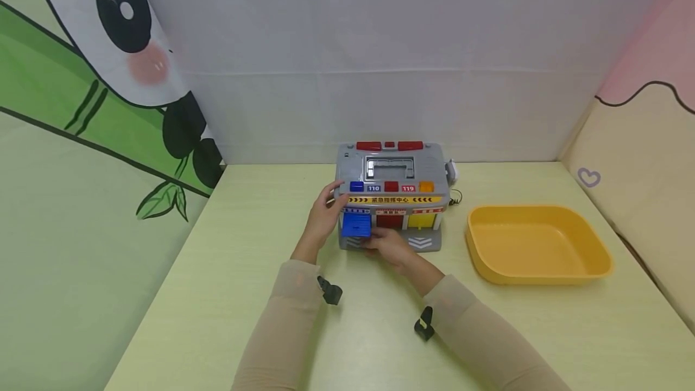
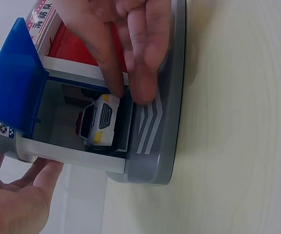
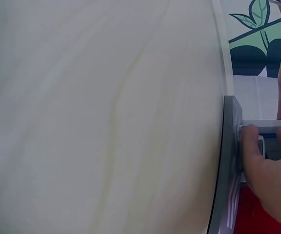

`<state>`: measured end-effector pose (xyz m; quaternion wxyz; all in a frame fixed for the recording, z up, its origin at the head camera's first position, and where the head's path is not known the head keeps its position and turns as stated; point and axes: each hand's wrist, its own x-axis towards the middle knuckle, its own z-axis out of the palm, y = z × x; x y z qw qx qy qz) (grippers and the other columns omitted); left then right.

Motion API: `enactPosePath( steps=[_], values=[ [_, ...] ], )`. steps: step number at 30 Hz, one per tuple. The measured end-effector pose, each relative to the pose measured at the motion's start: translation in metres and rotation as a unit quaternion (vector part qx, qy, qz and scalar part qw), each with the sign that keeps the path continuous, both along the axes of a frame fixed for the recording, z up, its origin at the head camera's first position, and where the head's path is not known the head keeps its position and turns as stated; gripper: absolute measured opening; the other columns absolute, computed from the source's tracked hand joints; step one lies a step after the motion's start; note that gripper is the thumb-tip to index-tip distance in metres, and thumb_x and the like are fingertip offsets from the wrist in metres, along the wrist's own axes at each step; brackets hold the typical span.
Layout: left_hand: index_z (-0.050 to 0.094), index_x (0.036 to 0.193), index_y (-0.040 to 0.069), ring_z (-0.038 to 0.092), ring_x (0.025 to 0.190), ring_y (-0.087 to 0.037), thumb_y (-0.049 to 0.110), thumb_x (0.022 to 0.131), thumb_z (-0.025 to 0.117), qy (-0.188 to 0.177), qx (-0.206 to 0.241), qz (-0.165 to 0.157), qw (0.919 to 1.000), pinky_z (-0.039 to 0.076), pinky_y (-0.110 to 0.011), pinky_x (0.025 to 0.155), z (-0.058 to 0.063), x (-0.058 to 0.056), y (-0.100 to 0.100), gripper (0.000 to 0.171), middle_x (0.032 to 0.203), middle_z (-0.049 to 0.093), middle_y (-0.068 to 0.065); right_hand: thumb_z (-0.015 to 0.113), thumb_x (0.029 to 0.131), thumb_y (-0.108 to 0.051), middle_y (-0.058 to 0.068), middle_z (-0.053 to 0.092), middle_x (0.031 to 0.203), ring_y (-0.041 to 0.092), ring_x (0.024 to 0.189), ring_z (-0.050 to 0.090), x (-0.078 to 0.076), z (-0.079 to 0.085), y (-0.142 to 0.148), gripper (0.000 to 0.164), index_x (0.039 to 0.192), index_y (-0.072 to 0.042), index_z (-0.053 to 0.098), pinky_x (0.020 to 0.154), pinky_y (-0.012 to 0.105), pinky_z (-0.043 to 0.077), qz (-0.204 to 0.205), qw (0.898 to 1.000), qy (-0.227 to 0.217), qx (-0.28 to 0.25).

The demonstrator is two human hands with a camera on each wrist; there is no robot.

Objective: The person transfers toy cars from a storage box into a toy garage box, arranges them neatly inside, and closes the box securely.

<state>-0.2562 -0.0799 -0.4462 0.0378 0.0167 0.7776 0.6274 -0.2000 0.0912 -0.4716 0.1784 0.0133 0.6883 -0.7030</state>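
A grey toy rescue station (image 1: 391, 165) stands on the table with red, blue and orange buttons on its roof. Its blue door (image 2: 16, 80) is swung up at the left bay. Inside that bay sits a white toy car (image 2: 104, 119) with a black grille and yellow headlights, facing out. My left hand (image 1: 324, 216) rests against the station's left side, fingers along the wall. At the mouth of the blue bay is my right hand (image 1: 392, 247); in the left wrist view one of its fingertips touches the car's edge. The red door (image 1: 390, 221) and yellow door (image 1: 422, 221) are down.
To the right of the station lies a yellow tray (image 1: 540, 279). A coiled cord (image 1: 456, 198) and a grey-white piece (image 1: 452, 172) hang at the station's right side. Behind is a white cloth wall (image 1: 391, 47).
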Motion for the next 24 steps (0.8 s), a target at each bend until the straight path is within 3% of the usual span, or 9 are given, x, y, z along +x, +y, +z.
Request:
enactPosePath(
  steps=[4,16,21,24],
  values=[
    [0.047,0.142,0.031,0.047,0.126,-0.029,0.042,0.098,0.057,0.000,0.002,-0.001,1.0000,0.040,-0.049,0.102,0.0011,0.0008,-0.0002,0.046,0.142,0.044,-0.012,0.051,0.092,0.007,0.027,0.055,0.128,0.038,0.113,0.056,0.0002,0.0002,0.0021,0.051,0.141,0.010,0.040,0.094,0.044,0.048,-0.002,1.000,-0.006,-0.015],
    [0.047,0.142,0.029,0.047,0.126,-0.029,0.039,0.099,0.056,0.007,0.004,-0.005,1.0000,0.039,-0.049,0.102,0.0009,0.0030,-0.0010,0.045,0.142,0.045,-0.013,0.049,0.094,0.006,0.027,0.053,0.131,0.038,0.116,0.054,0.0019,0.0040,0.0052,0.051,0.144,0.007,0.037,0.096,0.046,0.046,0.008,1.000,-0.016,-0.007],
    [0.047,0.142,0.029,0.047,0.127,-0.030,0.040,0.099,0.056,0.008,0.003,-0.006,0.9999,0.039,-0.050,0.102,0.0007,0.0025,-0.0008,0.045,0.142,0.045,-0.013,0.050,0.094,0.005,0.027,0.054,0.130,0.038,0.114,0.055,0.0039,0.0050,0.0071,0.051,0.143,0.006,0.038,0.095,0.046,0.047,0.008,1.000,-0.008,-0.005],
    [0.046,0.142,0.029,0.047,0.127,-0.030,0.040,0.099,0.056,0.009,0.005,-0.010,0.9999,0.039,-0.050,0.102,0.0013,0.0023,-0.0008,0.046,0.142,0.045,-0.013,0.053,0.094,0.004,0.026,0.058,0.125,0.036,0.109,0.058,0.0054,0.0061,0.0082,0.049,0.141,0.006,0.042,0.091,0.046,0.049,-0.005,1.000,0.015,0.024]
  ],
)
